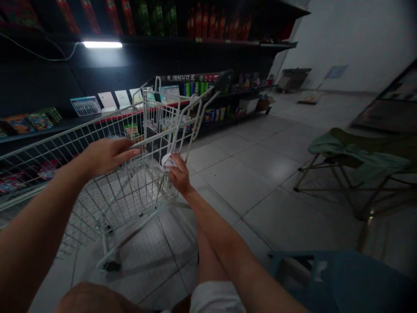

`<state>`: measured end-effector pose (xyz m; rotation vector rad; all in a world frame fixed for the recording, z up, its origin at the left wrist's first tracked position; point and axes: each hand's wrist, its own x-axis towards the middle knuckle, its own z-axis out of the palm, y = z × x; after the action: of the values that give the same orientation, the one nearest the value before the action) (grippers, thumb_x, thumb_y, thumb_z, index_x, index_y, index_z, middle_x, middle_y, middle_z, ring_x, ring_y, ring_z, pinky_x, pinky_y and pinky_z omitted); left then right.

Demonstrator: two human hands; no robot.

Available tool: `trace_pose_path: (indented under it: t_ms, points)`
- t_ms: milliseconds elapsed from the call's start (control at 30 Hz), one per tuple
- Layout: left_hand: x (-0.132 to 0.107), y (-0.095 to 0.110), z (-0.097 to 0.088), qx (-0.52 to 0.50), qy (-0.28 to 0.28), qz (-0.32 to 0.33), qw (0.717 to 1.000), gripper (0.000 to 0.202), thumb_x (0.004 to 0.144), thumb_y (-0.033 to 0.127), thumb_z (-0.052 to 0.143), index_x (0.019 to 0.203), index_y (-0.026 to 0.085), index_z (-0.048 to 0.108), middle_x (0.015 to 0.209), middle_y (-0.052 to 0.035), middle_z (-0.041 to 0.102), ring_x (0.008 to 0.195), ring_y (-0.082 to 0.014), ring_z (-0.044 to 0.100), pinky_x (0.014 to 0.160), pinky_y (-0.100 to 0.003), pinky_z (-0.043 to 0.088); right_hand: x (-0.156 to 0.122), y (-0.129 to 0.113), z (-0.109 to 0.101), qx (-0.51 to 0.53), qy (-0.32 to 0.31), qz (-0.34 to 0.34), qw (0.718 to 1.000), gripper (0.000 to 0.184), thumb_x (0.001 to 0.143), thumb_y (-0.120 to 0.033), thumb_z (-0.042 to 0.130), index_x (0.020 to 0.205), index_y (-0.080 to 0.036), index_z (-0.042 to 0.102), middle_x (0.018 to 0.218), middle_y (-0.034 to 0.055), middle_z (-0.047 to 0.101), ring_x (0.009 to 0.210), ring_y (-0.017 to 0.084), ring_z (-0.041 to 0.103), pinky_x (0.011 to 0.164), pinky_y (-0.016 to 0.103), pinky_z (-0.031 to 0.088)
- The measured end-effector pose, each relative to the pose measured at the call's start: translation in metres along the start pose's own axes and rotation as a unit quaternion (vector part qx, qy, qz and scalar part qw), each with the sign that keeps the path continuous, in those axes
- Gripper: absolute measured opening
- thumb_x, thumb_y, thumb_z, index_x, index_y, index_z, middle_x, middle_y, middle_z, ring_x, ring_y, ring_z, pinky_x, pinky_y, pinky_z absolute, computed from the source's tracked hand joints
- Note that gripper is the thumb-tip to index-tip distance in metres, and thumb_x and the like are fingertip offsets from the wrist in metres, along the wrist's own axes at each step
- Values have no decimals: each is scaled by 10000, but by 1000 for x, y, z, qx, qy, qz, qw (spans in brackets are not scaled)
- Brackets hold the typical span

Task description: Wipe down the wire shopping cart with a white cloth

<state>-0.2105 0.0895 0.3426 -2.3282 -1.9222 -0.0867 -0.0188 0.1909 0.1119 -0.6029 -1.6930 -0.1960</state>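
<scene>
A wire shopping cart stands in front of me, its handle bar on the far right end. My left hand grips the near top rim of the cart, thumb on the near side and fingers over the rim. In my right hand is a bunched white cloth, pressed against the wire frame at the cart's rear corner. Part of the cloth is hidden by the fingers. Behind the cart's handle end sits the folding child-seat section of wire.
Dark store shelves with bottles and boxes run behind the cart under a lit tube lamp. A blue plastic stool stands at lower right. Beyond it is a folding chair with cloth on it. The floor is tiled.
</scene>
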Motion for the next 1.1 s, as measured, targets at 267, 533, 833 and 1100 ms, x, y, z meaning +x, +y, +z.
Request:
trace_pose_path:
  t_ms: [267,533,833,1100]
  points:
    - [60,40,15,96,67,-31,993,733,926,660,147,1002,176,691,877,-170,714,851,-299,667,692,-364,464,190,104,-87,-101,208,4,973,425,998,-303,293,1303,-160,553,1527,118,350,1503,232,271,1204,554,302]
    - [47,28,16,88,67,-37,993,723,941,617,133,1003,179,704,859,-158,718,869,-308,682,707,-378,466,173,72,-11,-71,130,43,988,404,992,-201,292,1249,-185,604,1474,63,456,1519,172,229,1245,512,248]
    - [39,27,20,73,75,-57,993,705,920,661,190,983,181,703,883,-156,715,893,-310,669,710,-382,453,-93,-26,59,10,-148,167,975,297,954,-167,465,1030,-226,747,1316,58,651,1372,160,478,1187,374,393]
    - [38,22,27,67,88,-51,993,729,915,673,189,1014,171,709,835,-153,693,865,-309,660,710,-398,445,-143,-61,56,52,-123,228,965,305,926,-131,460,1062,-198,724,1262,77,663,1225,183,556,1091,367,465]
